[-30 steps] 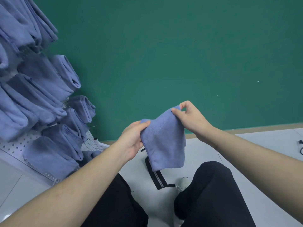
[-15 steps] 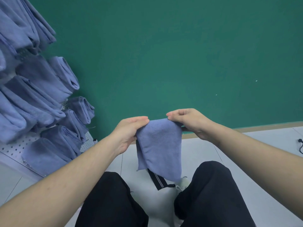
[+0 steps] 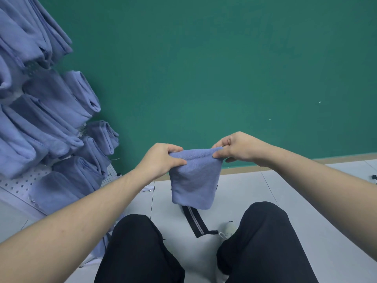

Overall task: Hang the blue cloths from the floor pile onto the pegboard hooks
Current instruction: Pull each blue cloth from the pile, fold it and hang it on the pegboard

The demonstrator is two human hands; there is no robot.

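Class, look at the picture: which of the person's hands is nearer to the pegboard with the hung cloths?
Left. The left hand grips the held cloth on the side toward the pegboard; the right hand grips its far corner.

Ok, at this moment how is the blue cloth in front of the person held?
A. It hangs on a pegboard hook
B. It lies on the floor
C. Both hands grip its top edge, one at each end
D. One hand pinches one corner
C: the left hand and the right hand each pinch one end of the cloth's top edge, and it hangs down between them.
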